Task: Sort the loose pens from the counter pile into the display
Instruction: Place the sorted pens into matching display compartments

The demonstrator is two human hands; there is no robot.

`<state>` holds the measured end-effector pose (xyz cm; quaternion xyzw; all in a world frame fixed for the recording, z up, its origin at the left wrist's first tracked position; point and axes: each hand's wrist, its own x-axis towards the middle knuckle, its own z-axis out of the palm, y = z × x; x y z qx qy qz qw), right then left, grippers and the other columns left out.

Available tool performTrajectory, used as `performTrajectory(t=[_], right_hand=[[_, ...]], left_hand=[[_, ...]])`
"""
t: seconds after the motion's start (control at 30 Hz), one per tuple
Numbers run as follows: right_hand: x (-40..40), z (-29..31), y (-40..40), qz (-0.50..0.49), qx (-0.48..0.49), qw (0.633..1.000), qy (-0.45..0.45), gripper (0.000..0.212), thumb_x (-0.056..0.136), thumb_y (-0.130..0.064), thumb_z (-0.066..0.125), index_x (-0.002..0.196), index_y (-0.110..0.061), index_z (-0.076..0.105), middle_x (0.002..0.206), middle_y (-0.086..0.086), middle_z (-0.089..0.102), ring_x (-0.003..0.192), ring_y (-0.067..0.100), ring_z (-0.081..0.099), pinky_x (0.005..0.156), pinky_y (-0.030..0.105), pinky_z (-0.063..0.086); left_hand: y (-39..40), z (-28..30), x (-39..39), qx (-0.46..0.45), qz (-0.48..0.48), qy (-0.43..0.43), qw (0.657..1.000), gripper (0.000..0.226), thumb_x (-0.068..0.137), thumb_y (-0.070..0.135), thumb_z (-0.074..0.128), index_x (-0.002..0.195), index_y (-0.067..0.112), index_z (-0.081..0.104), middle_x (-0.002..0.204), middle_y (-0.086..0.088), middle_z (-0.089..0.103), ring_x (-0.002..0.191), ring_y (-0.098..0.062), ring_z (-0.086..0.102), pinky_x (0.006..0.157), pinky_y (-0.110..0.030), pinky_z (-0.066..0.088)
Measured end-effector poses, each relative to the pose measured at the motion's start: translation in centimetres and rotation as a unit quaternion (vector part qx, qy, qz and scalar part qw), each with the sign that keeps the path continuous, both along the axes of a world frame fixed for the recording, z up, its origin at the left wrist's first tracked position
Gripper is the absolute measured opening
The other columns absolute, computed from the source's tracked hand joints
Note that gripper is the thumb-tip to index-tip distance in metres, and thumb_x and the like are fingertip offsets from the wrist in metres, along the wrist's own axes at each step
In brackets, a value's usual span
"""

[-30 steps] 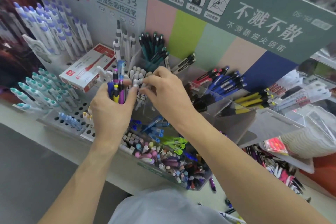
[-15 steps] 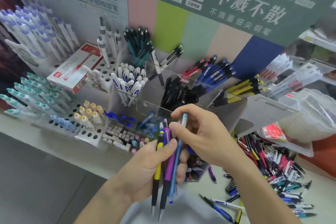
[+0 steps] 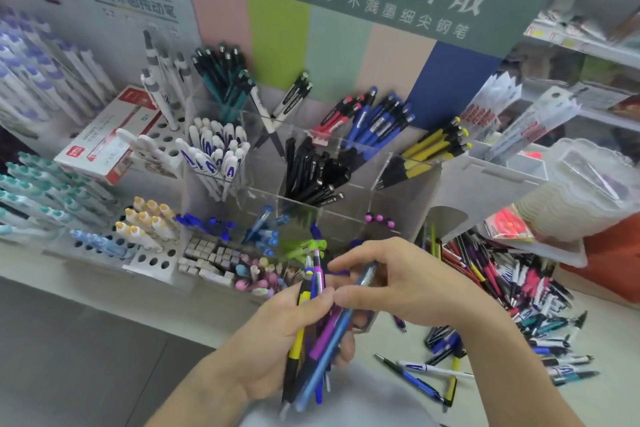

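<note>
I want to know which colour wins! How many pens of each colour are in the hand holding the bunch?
Bunch in the left hand, as far as shows:
Yellow-and-black pen: 1
Purple pen: 1
Light blue pen, also pinched by the right hand: 1
Dark blue pen: 1
Total: 4

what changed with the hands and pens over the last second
Both hands came down and back from the display. The left hand still grips the pen bunch; the right hand now pinches a light blue pen from it. The display compartments and counter pile look unchanged.
</note>
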<state>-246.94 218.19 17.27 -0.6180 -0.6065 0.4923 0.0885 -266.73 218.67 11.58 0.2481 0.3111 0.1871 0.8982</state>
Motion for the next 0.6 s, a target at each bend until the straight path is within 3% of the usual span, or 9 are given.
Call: performTrajectory(t=[0.07,0.13,0.2,0.37,0.5,0.6], right_hand=[[0.3,-0.2,0.0,-0.001,0.0,1.0,0.023,0.023,0.087,-0.044,0.075,0.108,-0.034,0.074,0.093,-0.009,0.073,0.079,0.012,0.072,0.073,0.034,0.06],[0.4,-0.5,-0.1,-0.021,-0.007,0.997,0.068,0.008,0.089,-0.037,0.076,0.095,-0.032,0.074,0.089,0.001,0.076,0.079,0.026,0.073,0.08,0.053,0.059],[0.6,-0.7,0.0,-0.037,-0.019,0.994,0.098,0.006,0.091,-0.031,0.075,0.091,-0.027,0.07,0.086,0.009,0.077,0.08,0.032,0.073,0.081,0.058,0.057],[0.7,-0.8,0.7,-0.066,0.022,0.992,0.103,0.02,0.087,-0.025,0.079,0.102,-0.027,0.066,0.083,-0.008,0.066,0.076,0.012,0.062,0.084,0.052,0.053],[0.4,-0.6,1.0,0.008,0.023,0.998,0.054,0.03,0.095,-0.034,0.068,0.125,-0.035,0.065,0.091,-0.014,0.059,0.086,0.017,0.063,0.088,0.045,0.054],[0.6,0.0,0.9,0.059,0.026,0.997,0.051,0.022,0.097,-0.041,0.064,0.114,-0.03,0.071,0.099,-0.016,0.058,0.088,0.007,0.063,0.087,0.041,0.055]], left_hand=[[-0.1,-0.4,-0.2,-0.006,-0.018,-0.028,0.999,0.039,0.093,0.019,0.06,0.122,-0.008,0.057,0.087,-0.024,0.062,0.066,-0.029,0.061,0.059,-0.034,0.053],[0.1,-0.6,-0.3,0.003,-0.034,-0.065,0.997,0.039,0.094,0.013,0.063,0.125,-0.008,0.05,0.085,-0.018,0.064,0.069,-0.026,0.06,0.06,-0.031,0.051],[0.3,-0.8,-0.5,0.024,-0.051,-0.097,0.994,0.044,0.093,0.009,0.066,0.13,-0.006,0.048,0.09,-0.017,0.066,0.074,-0.026,0.062,0.064,-0.031,0.051],[0.7,-1.3,-0.9,0.127,-0.097,-0.061,0.985,0.031,0.097,0.015,0.063,0.122,-0.002,0.056,0.099,-0.015,0.068,0.074,-0.026,0.06,0.069,-0.032,0.05],[0.6,-1.6,-0.9,0.109,-0.114,-0.08,0.984,0.032,0.097,0.017,0.065,0.121,-0.002,0.056,0.1,-0.018,0.062,0.072,-0.026,0.06,0.068,-0.032,0.05],[0.7,-1.6,-0.9,0.12,-0.14,-0.088,0.979,0.04,0.098,0.02,0.063,0.123,-0.009,0.05,0.096,-0.015,0.061,0.069,-0.022,0.059,0.067,-0.028,0.049]])
